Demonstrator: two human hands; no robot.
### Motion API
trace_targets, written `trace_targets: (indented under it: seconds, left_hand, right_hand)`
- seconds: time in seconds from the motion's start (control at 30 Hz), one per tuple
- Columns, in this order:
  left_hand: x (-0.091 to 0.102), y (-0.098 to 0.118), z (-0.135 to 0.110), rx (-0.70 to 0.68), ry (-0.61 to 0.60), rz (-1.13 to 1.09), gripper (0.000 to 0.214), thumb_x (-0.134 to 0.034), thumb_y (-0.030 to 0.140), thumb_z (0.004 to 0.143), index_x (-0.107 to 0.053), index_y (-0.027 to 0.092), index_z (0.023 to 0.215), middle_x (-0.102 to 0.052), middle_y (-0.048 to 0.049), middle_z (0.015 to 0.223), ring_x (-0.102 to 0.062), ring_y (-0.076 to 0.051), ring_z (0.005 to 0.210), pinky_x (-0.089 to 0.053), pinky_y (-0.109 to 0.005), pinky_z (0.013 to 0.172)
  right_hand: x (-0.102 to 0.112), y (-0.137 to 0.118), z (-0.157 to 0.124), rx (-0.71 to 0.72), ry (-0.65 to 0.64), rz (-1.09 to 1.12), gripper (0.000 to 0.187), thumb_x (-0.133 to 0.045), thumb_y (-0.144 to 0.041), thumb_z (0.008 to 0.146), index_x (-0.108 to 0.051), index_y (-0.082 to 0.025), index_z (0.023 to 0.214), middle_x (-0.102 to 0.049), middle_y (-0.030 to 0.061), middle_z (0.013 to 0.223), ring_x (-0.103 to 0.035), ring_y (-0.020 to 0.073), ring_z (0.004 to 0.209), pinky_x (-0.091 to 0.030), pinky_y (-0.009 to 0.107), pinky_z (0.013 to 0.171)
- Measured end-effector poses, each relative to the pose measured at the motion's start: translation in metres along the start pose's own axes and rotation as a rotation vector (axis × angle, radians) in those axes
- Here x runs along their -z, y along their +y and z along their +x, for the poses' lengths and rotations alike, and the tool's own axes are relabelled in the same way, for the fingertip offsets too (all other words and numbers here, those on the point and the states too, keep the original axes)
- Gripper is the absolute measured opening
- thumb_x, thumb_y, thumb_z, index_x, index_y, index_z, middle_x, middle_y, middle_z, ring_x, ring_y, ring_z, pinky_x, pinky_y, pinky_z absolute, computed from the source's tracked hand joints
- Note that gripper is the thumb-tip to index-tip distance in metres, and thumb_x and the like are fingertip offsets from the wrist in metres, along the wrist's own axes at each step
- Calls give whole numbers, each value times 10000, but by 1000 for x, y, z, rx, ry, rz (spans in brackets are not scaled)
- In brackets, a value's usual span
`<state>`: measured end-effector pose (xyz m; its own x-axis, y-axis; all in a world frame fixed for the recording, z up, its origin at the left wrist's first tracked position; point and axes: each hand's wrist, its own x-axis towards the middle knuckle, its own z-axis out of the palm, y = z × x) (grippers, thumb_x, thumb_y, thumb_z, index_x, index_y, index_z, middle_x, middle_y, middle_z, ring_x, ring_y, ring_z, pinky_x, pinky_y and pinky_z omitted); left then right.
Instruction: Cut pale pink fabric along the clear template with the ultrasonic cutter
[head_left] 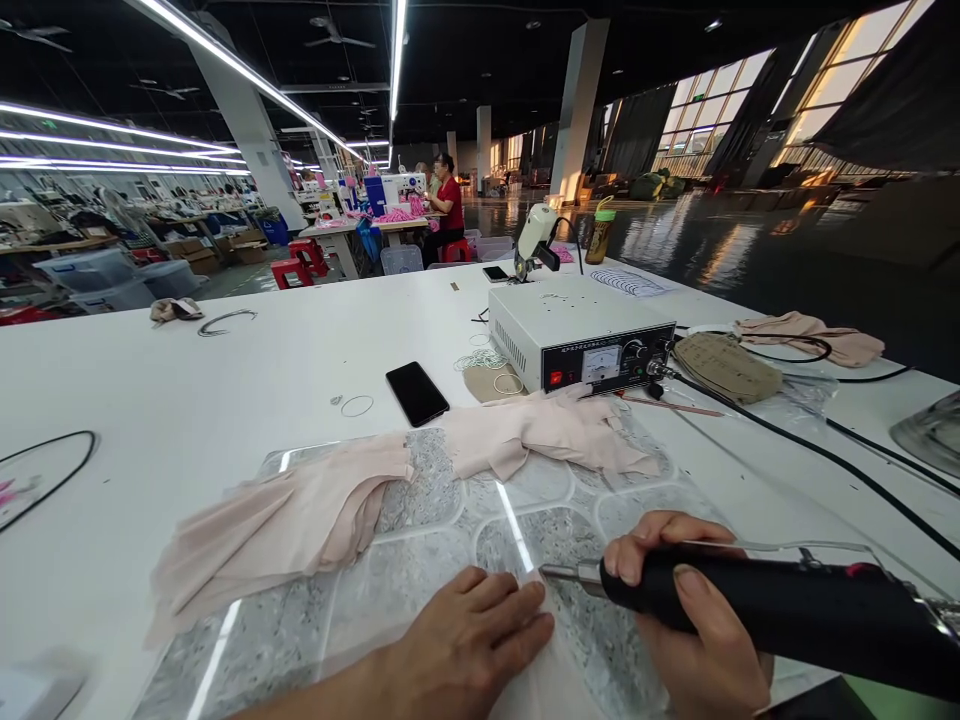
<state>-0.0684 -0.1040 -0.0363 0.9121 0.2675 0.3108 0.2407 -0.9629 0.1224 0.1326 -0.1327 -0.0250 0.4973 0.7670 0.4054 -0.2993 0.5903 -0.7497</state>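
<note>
My right hand [694,620] is wrapped round a black hand-held tool [780,605] whose metal tip [562,572] points left, just above a grey patterned tile [450,560] on the white table [187,400]. My left hand [465,640] lies flat, fingers together, pressing pale fabric [547,680] down beside the tip. Two piles of pink fabric lie further back on the tile: one pile on the left [285,520], the other to the right [547,435].
A white control box [585,345] with dials stands behind the tile, black cables [825,450] running from it. A black phone [417,392] and small wire rings [357,405] lie left of it. A person in red sits at a far table [448,205].
</note>
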Motion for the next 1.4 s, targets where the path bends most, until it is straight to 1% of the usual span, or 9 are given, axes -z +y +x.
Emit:
trace_targets:
  seconds: [0.1,0.23,0.4,0.57,0.7,0.93,1.1,1.2,1.4]
  left_hand:
    - [0,-1,2,-23,21,-13,294,-372,232,1018,-520,99,1234,-617,-119,1250,-571,-225,1070,-461,-348,872]
    - [-8,-4,0,-68,46,12,350,-382,301,1019,-523,87,1257,-617,-127,1252,-541,-232,1172,-416,-365,1021]
    - [-17,-8,-7,-110,37,49,377,-379,274,1013,-494,73,1311,-585,-128,1310,-480,-250,1277,-344,-410,1115]
    - [-15,-8,-6,-115,4,39,354,-354,248,1027,-518,78,1290,-583,-114,1322,-515,-231,1245,-375,-384,1104]
    - [-16,-9,-6,-123,30,52,343,-369,222,1024,-511,71,1296,-569,-127,1337,-490,-237,1275,-396,-381,1090]
    - [2,-5,0,-120,-85,56,361,-363,212,1024,-484,71,1335,-563,-127,1345,-484,-220,1293,-388,-341,1099]
    - [-10,-8,-3,-137,11,39,345,-366,198,1020,-489,70,1315,-594,-140,1292,-510,-226,1258,-398,-364,1089]
    - [-15,-9,-5,-122,16,10,360,-342,235,1031,-486,75,1320,-592,-139,1296,-499,-229,1263,-407,-363,1081]
    - [-7,-7,-1,-123,25,-4,333,-375,213,1019,-498,76,1296,-611,-142,1262,-523,-232,1233,-434,-365,1055]
  right_hand:
    - [-1,-1,0,0,18,5,52,-582,-249,813,-594,-210,845,-519,-6,754,-536,104,511,-510,308,505]
    - [-2,-1,0,-19,36,6,53,-599,-256,805,-591,-206,818,-503,-7,750,-533,105,508,-503,303,499]
    - [-1,1,0,-26,53,0,53,-594,-254,793,-588,-213,826,-503,-7,754,-535,114,507,-513,327,511]
    - [1,-3,2,-36,51,-10,75,-610,-279,787,-582,-211,805,-486,-8,743,-525,110,498,-491,309,495]
    - [2,-5,1,-39,42,15,78,-602,-285,796,-586,-210,810,-488,-9,744,-526,101,496,-492,295,496]
    - [4,0,-2,-38,18,18,64,-582,-268,807,-579,-216,844,-493,-1,762,-534,114,528,-510,315,526]
    - [11,2,-3,-47,-23,6,68,-572,-279,826,-577,-226,867,-486,2,788,-539,118,547,-513,327,546]
    - [10,0,-2,-38,-27,7,70,-575,-283,829,-582,-228,870,-490,2,784,-541,120,538,-514,330,533]
    - [3,-4,-1,-65,8,57,97,-607,-310,814,-588,-220,844,-497,-8,758,-539,109,502,-509,303,498]
